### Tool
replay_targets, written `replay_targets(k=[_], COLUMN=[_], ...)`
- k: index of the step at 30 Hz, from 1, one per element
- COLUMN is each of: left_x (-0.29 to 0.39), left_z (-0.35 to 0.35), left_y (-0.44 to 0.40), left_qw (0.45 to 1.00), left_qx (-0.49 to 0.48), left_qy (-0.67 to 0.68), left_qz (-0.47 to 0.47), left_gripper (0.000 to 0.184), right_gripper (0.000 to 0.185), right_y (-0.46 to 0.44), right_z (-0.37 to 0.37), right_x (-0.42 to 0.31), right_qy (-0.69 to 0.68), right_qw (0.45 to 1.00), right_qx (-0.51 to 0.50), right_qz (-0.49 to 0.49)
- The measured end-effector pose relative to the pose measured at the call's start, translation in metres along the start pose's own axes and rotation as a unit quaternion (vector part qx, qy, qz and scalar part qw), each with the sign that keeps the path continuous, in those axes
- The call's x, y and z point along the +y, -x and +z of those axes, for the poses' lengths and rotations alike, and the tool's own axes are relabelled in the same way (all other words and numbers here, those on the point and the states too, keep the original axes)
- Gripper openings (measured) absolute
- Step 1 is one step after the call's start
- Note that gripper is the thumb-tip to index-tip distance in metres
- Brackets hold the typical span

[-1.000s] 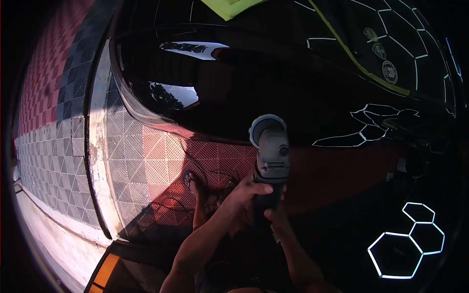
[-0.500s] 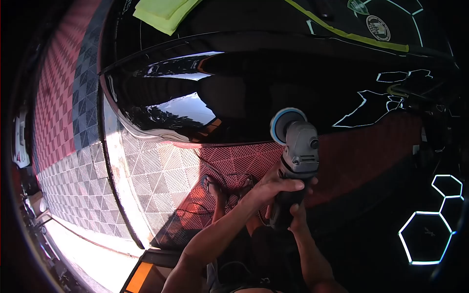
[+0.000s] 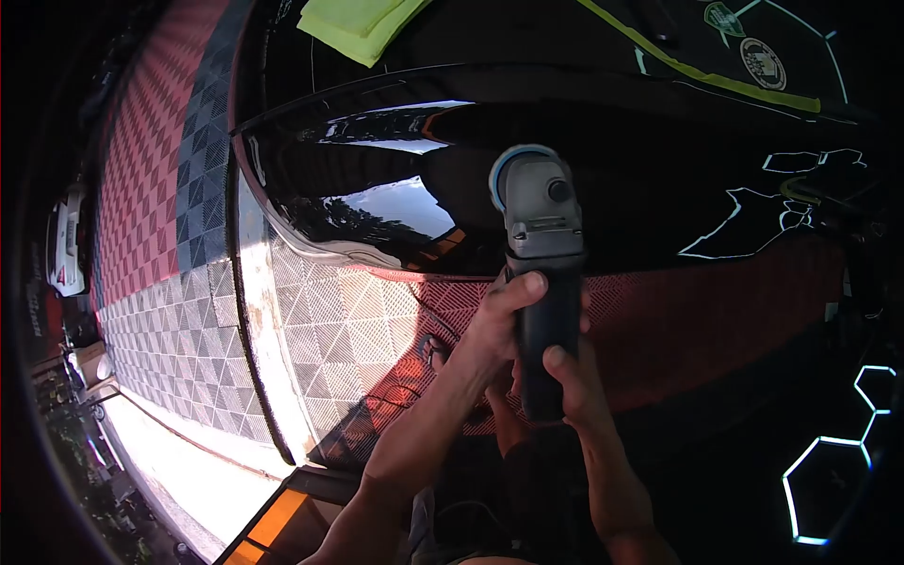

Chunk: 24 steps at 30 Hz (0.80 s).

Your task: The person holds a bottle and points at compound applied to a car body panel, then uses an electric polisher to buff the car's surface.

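Both hands grip a grey and black polisher [image 3: 546, 226] with a round, blue-edged pad at its far end. My left hand [image 3: 504, 315] closes round the body just behind the grey head, thumb on top. Lower down, my right hand [image 3: 573, 377] wraps the black handle from the right side. The pad lies over the glossy black car panel [image 3: 603, 169]; whether it touches the paint I cannot tell. Sky, trees and an orange patch reflect in the panel to the left of the pad.
A yellow-green cloth [image 3: 363, 28] lies on the car's upper surface, near a strip of yellow tape [image 3: 716, 83] and round stickers [image 3: 763, 64]. Below runs a red and grey tiled floor [image 3: 320, 311] with a dark cord. An orange-and-black object [image 3: 281, 518] stands at lower left.
The polisher has moved up and slightly left, farther over the car panel, with both hands still on it. The whole view has shifted, so the car appears farther right.
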State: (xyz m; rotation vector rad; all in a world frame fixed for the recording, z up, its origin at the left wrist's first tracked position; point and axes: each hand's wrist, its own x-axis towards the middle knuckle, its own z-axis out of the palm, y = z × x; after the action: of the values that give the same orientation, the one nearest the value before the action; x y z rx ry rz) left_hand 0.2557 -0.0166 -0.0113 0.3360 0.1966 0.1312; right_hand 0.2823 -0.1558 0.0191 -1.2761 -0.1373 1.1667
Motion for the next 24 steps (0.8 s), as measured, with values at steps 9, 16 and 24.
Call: replay_targets(k=[9,16,24], left_x=[0.030,0.005,-0.041], left_z=[-0.048,-0.068,-0.049], left_y=[0.055,0.084,0.063], left_qw=[0.987,0.983,0.994], left_qx=[0.000,-0.006,-0.056], left_qy=[0.004,0.056,0.091], left_qz=[0.162,0.174,0.023], left_gripper=[0.084,0.090,0.077], right_gripper=[0.085,0.075,0.078], right_y=[-0.028,-0.013,0.032], right_z=[0.047,0.046,-0.005], right_x=[0.027,0.053,0.084], right_qy=[0.182,0.219,0.130], right_qw=[0.980,0.972,0.991], right_qx=[-0.071,-0.082,0.024], right_qz=[0.033,-0.027,0.021])
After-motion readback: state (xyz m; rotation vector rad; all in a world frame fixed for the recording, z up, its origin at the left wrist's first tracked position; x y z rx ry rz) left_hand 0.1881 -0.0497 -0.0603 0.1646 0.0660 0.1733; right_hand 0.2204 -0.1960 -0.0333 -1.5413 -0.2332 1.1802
